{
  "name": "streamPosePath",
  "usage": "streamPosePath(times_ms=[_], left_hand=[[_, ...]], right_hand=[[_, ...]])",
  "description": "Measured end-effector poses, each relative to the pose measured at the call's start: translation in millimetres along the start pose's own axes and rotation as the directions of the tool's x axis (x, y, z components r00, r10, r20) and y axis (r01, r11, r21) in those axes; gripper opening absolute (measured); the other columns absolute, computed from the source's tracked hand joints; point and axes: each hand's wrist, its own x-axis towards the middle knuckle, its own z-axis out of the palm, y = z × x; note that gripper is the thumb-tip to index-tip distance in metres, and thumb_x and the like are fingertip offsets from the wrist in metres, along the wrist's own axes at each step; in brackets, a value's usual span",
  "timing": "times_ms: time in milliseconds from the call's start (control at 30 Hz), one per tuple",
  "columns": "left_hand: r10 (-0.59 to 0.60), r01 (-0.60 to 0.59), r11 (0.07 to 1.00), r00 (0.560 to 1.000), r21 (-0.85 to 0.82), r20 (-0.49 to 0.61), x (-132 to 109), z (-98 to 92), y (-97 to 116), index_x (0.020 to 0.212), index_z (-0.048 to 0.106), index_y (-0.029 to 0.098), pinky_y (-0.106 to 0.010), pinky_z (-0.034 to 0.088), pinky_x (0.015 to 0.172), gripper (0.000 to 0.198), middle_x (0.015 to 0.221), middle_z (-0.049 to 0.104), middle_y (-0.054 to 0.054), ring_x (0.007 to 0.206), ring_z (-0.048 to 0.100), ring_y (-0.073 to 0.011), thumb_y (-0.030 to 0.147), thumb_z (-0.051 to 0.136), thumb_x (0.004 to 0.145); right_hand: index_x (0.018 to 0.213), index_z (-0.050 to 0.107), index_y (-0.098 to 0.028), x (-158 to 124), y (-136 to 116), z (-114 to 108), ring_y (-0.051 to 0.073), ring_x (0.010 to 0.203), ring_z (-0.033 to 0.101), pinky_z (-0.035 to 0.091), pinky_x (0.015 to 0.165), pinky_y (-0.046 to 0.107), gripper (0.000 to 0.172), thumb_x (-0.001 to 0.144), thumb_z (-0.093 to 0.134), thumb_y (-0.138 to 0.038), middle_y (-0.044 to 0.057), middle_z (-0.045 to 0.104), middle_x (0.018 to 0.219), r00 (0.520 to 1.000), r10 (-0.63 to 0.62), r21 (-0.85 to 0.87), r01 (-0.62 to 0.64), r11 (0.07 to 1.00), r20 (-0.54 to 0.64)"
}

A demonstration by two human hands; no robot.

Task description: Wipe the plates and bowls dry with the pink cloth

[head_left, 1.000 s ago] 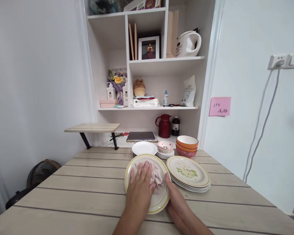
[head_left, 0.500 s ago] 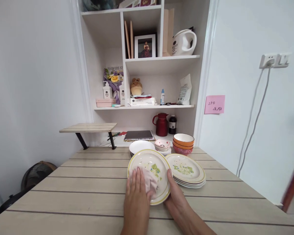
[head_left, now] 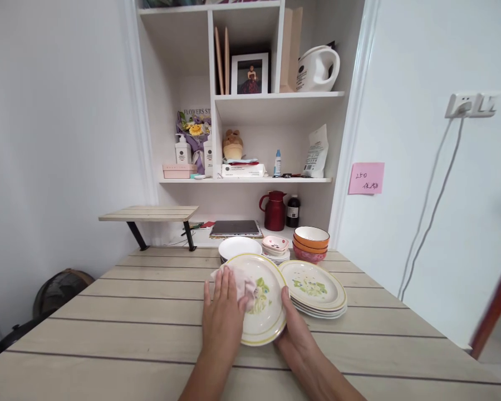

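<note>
A white plate (head_left: 269, 323) with a yellow rim and green leaf pattern is held tilted above the table. My right hand (head_left: 298, 337) grips its right edge, thumb on the rim and the other fingers hidden underneath. My left hand (head_left: 223, 314) presses a pale pink cloth (head_left: 245, 287) against the left upper part of the plate's face, fingers laid over the cloth. Just right of the held plate lies a stack of matching plates (head_left: 313, 287).
Behind stand a white bowl (head_left: 240, 245), small pink dishes (head_left: 275, 244) and stacked orange bowls (head_left: 311, 238). A small raised wooden shelf (head_left: 150, 213) is at the table's back left. Farther back are a dark red jug (head_left: 274, 210) and a white shelf unit (head_left: 275, 100).
My left hand and the cloth have slid up and left over the plate, toward its upper left rim. My right hand keeps its hold on the right edge.
</note>
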Motion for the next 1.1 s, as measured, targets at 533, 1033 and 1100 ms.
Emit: streamPosePath(times_ms=[533, 1033, 1100], left_hand=[[0.128, -0.116, 0.983, 0.988, -0.144, 0.081, -0.6, -6.5, 17.0, 0.152, 0.029, 0.027, -0.059, 0.024, 0.118, 0.058, 0.158, 0.029, 0.000, 0.147, 0.025, -0.0245, 0.026, 0.042, 0.096], [-0.248, 0.200, 0.928, 0.961, -0.314, -0.121, -27.1, 4.1, 5.8, 0.145, 0.042, 0.026, -0.066, 0.030, 0.109, 0.054, 0.159, 0.028, -0.015, 0.144, 0.029, -0.0372, 0.032, 0.051, 0.092], [-0.373, 0.241, 0.833, 0.910, -0.498, -0.184, -20.7, 3.1, -0.1, 0.147, 0.038, 0.023, -0.058, 0.034, 0.110, 0.061, 0.157, 0.027, -0.018, 0.143, 0.031, -0.0350, 0.036, 0.056, 0.090]], right_hand=[[0.132, 0.060, -0.015, -2.5, 3.8, -4.2, 0.025, 0.124, 0.059, 0.040, 0.110, 0.039, 0.061, 0.089, 0.056, -0.058, 0.011, 0.068, 0.127, 0.990, 0.094, 0.009, -0.095, 0.995, 0.108], [0.134, 0.057, -0.011, 0.7, -1.0, 0.1, 0.026, 0.119, 0.063, 0.042, 0.109, 0.043, 0.061, 0.096, 0.045, -0.056, 0.014, 0.072, 0.118, 0.993, 0.104, 0.129, -0.111, 0.985, 0.060], [0.132, 0.059, -0.012, 1.2, 1.6, -0.7, 0.027, 0.117, 0.064, 0.043, 0.108, 0.044, 0.059, 0.094, 0.048, -0.056, 0.014, 0.072, 0.118, 0.993, 0.087, 0.122, -0.096, 0.988, 0.075]])
